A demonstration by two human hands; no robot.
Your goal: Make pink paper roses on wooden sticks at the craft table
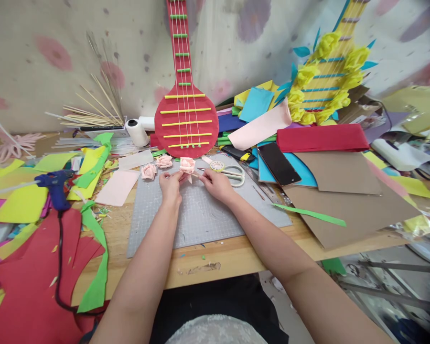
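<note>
The left hand [171, 186] has its thumb and fingers clamped on the base of a pale pink paper flower [187, 165], which stands with its bloom upward just beyond the fingertips. The right hand [215, 184] is bent inward from the other side, fingertips close together just beside the flower's lower right; a thin, pale piece shows at them, too small to tell whether it is pinched. Both forearms reach forward from the near edge, converging on the flower, with the elbows wide apart.

Below the hands lies a grey cutting mat [208, 220] with a printed grid; any figures on it are too faint to read. Just beyond the right hand are scissors [239, 177] with pale handles, and a round yellow-and-white dial [217, 166], its markings too small to read. Left of the held flower, two more pink flowers [156, 167] lie at the mat's far edge, near a pink paper sheet [117, 188].

Behind the flower stands a red paper instrument [186, 125] with yellow and green bars and white strings. A dark-screened phone [279, 164] lies to the right on blue sheets, near brown cardboard [347, 215]. Well to the left is a blue glue gun [58, 188].
</note>
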